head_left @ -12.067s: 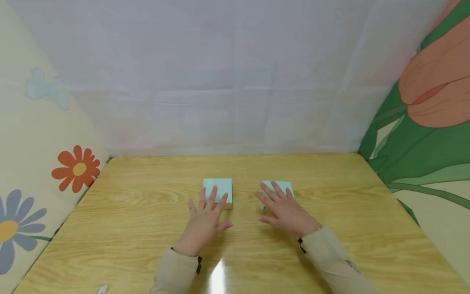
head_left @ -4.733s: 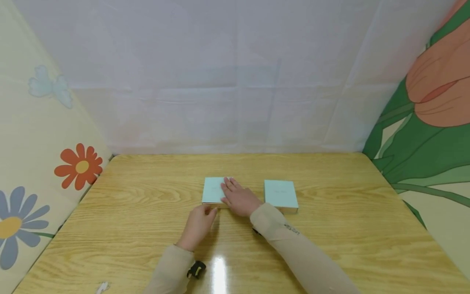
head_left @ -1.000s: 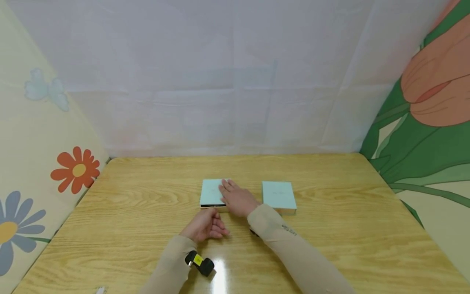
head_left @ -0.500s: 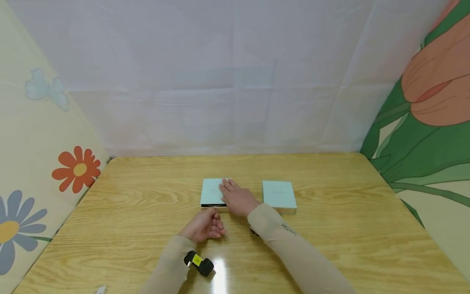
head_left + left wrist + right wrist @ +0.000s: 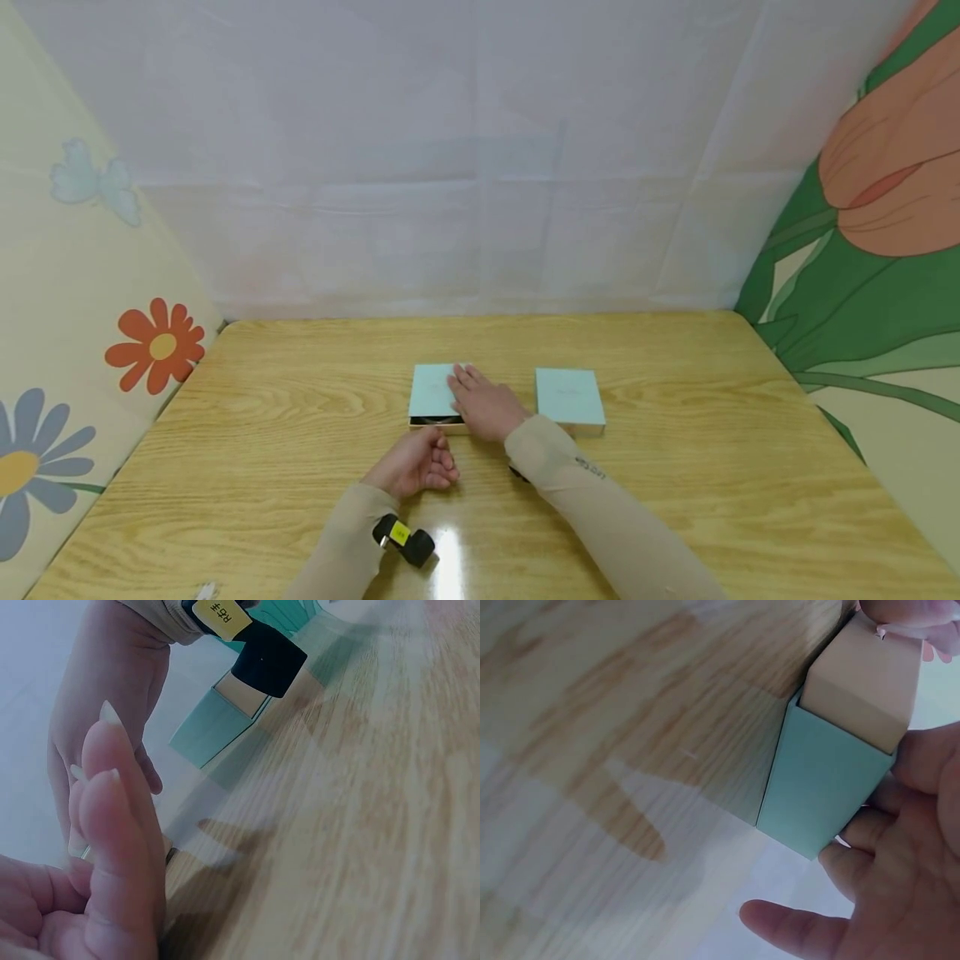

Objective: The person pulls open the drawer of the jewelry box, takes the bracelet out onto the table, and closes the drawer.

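A mint-blue box (image 5: 432, 389) with a beige drawer (image 5: 862, 679) lies left of centre on the table. Its drawer sticks out a little toward the front, with a dark gap showing between sleeve and drawer front in the head view. At that front edge, my left hand (image 5: 420, 460) pinches the drawer, palm turned up and the other fingers loosely curled; the exact grip point is hidden. My right hand (image 5: 487, 408) rests on the right part of the box's top, fingers stretched out. A second mint-blue box (image 5: 570, 396), closed, stands to the right, just past the right wrist.
The boxes stand on a wood-grain table (image 5: 300, 375). A white cloth (image 5: 480, 167) hangs behind it, and painted flower panels flank both sides. A black wrist camera (image 5: 405, 540) sits on the left wrist. A small white object (image 5: 206, 591) lies at the front left edge.
Twelve seconds ago each hand was over its own box. The right hand has since moved onto the left box, and the left hand has drawn its drawer out, with the gap widening slightly.
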{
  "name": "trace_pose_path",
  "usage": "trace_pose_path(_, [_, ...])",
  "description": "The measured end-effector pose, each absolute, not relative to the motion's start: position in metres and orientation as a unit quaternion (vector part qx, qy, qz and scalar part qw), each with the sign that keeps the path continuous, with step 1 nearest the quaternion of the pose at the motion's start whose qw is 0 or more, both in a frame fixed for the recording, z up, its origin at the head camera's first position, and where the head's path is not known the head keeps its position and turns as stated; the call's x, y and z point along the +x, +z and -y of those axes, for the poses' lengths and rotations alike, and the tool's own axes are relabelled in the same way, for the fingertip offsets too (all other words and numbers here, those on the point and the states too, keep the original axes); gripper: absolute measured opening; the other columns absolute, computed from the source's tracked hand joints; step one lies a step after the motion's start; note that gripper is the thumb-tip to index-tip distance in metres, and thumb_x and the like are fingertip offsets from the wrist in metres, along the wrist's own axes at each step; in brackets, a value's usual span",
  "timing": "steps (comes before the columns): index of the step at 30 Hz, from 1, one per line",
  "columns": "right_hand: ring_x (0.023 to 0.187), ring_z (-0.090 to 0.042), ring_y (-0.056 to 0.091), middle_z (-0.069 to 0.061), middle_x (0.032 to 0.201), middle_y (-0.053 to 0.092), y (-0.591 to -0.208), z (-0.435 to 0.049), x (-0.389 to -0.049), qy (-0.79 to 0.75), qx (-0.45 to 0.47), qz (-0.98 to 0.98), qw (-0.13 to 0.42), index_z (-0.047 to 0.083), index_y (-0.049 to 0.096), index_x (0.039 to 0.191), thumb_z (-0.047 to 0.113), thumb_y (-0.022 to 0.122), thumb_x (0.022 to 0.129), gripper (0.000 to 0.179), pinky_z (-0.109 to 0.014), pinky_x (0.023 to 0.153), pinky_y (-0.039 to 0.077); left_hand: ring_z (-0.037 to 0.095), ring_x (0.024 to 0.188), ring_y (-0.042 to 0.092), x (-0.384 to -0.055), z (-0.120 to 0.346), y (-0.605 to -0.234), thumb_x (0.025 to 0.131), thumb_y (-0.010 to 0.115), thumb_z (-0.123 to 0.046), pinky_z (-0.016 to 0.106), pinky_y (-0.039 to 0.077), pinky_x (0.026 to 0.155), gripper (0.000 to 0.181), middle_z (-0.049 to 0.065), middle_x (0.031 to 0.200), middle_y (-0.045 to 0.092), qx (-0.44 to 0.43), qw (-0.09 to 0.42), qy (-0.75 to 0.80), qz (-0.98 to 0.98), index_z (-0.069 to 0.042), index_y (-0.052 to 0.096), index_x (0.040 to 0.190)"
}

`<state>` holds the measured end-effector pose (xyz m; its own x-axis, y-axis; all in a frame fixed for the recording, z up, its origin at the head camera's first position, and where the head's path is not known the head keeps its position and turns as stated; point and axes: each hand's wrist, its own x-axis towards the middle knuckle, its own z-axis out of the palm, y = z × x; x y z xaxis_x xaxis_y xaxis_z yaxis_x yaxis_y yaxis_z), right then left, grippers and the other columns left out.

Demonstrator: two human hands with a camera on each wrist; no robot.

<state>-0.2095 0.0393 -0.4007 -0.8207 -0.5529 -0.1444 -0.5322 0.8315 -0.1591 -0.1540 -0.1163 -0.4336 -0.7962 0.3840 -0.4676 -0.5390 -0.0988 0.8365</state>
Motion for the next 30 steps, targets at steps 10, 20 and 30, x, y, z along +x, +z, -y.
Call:
trace_pose_path(10, [0.146, -0.021, 0.018, -0.006, 0.159, 0.021, -0.398, -0.0394, -0.2077, -0.052, -0.285, -0.953, 0.09, 0.008, 0.031, 0.152, 0.028, 0.038, 0.106, 0.05, -0.051, 0.105, 0.039, 0.009, 0.055, 0.063, -0.1528, 0.116, -0.4355, 0.1, 0.026, -0.014, 0.018, 0.051, 0.049, 0.03, 0.0, 0.061, 0.057, -0.069, 0.311, 0.735, -0.598, -0.016, 0.041, 0.074])
trace_pose_path(20, [0.146, -0.02, 0.017, -0.005, 0.159, 0.02, -0.3985, -0.0396, -0.2066, -0.051, -0.283, -0.953, 0.092, 0.009, 0.03, 0.152, 0.029, 0.037, 0.106, 0.051, -0.051, 0.105, 0.038, 0.009, 0.055, 0.062, -0.1504, 0.1169, -0.4336, 0.101, 0.025, -0.015, 0.018, 0.051, 0.049, 0.031, 0.0, 0.061, 0.057, -0.068, 0.31, 0.734, -0.6, -0.016, 0.041, 0.075])
trace_pose_path(30, [0.146, -0.02, 0.017, -0.005, 0.16, 0.02, -0.3987, -0.04, -0.2064, -0.057, -0.282, -0.953, 0.092, 0.009, 0.03, 0.152, 0.029, 0.038, 0.106, 0.05, -0.052, 0.105, 0.038, 0.009, 0.055, 0.062, -0.1495, 0.1168, -0.4345, 0.104, 0.024, -0.018, 0.018, 0.052, 0.05, 0.033, 0.0, 0.062, 0.058, -0.074, 0.32, 0.736, -0.592, -0.015, 0.042, 0.076])
